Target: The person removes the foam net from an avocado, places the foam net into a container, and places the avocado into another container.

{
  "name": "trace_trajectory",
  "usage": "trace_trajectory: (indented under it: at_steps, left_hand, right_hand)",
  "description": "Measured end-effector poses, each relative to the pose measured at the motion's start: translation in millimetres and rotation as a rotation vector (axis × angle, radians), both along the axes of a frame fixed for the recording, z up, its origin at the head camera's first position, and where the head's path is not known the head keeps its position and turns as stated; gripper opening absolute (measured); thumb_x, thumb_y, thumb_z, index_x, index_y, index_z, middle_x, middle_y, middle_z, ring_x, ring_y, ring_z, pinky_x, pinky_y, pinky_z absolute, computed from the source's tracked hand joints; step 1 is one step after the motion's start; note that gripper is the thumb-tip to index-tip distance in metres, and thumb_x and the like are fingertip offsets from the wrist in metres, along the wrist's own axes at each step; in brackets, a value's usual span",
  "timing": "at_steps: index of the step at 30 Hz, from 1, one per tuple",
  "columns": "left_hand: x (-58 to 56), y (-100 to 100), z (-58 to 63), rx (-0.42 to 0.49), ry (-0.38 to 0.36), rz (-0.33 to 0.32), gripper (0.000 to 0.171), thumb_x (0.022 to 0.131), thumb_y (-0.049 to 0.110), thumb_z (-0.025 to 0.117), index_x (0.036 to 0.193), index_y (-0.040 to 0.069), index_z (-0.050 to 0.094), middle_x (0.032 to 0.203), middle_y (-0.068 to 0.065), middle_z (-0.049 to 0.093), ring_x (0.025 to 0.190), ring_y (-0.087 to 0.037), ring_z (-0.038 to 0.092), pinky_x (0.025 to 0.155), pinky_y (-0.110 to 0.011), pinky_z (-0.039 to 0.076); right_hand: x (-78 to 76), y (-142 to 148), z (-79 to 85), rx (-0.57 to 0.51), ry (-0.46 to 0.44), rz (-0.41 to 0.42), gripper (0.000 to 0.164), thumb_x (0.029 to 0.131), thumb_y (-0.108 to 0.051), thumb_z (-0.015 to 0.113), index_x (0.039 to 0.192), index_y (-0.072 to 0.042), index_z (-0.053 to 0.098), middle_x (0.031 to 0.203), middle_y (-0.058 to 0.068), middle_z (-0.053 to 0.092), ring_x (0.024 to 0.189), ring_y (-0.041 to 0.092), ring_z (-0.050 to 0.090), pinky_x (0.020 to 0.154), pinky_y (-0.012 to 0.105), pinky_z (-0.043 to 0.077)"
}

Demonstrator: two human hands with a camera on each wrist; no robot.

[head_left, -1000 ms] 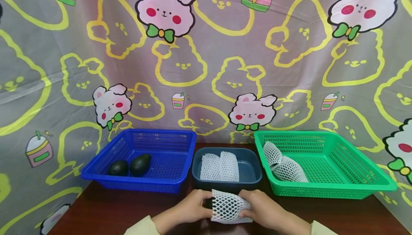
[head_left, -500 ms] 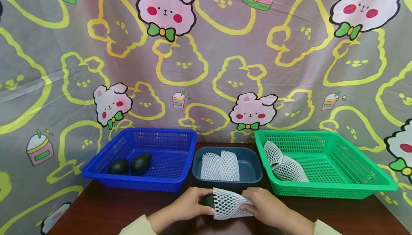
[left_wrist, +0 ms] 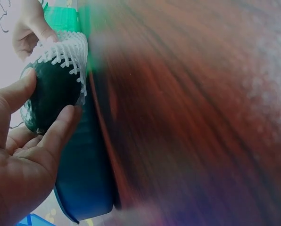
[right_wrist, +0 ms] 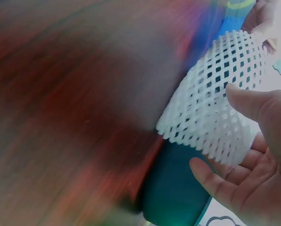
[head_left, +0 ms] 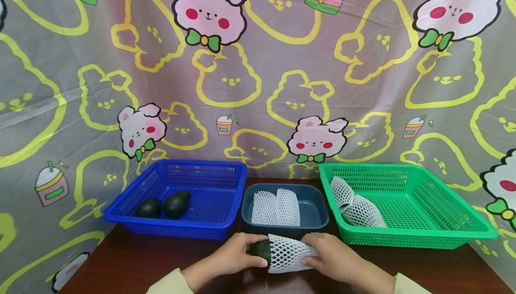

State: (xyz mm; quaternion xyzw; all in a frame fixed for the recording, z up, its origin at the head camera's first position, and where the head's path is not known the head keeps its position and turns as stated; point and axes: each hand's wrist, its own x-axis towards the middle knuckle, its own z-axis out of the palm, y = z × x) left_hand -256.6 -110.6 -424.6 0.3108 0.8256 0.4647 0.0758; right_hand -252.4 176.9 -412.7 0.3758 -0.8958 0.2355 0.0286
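Observation:
A dark green avocado [head_left: 260, 250] lies partly inside a white foam net sleeve [head_left: 288, 254], above the table's front. My left hand [head_left: 235, 256] grips the avocado's bare end between thumb and fingers. In the left wrist view, the far part of the avocado [left_wrist: 53, 94] is under the net. My right hand [head_left: 332, 258] pinches the sleeve's other end. The right wrist view shows that end of the net [right_wrist: 216, 103] loose and open, with the thumb on top of it.
Behind the hands, a dark blue-grey tub [head_left: 316, 227] holds two white foam nets [head_left: 287, 206]. At left, a blue basket [head_left: 173, 231] contains two bare avocados [head_left: 176, 204]. A green basket [head_left: 423, 236] at right holds two net-wrapped pieces [head_left: 363, 211]. A patterned cloth hangs behind.
My left hand has shifted slightly left with the avocado, and more of its dark end shows outside the net. Both hands have risen a little. The baskets and tub stand where they were.

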Motion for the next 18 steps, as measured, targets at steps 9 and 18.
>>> trace_trajectory:
  at_steps: [9, 18]
  left_hand:
    - [0.2, 0.0, -1.4, -0.001, 0.005, -0.003, 0.054, 0.077, 0.014, 0.083, 0.125, -0.002, 0.062, 0.108, -0.005, 0.069, 0.081, -0.002, 0.060, 0.072, -0.021, 0.050]
    - [0.1, -1.7, -2.6, 0.016, -0.005, -0.008, 0.053, 0.077, 0.011, 0.082, 0.124, -0.002, 0.063, 0.105, -0.004, 0.069, 0.079, -0.002, 0.061, 0.069, -0.021, 0.051]
  right_hand:
    - [-0.4, -18.7, 12.2, 0.039, 0.002, 0.009, 0.039, 0.078, -0.035, 0.081, 0.106, -0.012, 0.065, 0.092, -0.012, 0.062, 0.081, 0.002, 0.055, 0.074, 0.030, 0.051]
    - [-1.5, -26.6, 11.6, 0.050, 0.038, 0.014, 0.026, 0.077, -0.024, 0.082, 0.096, -0.015, 0.068, 0.085, -0.014, 0.062, 0.077, 0.001, 0.056, 0.070, 0.030, 0.050]
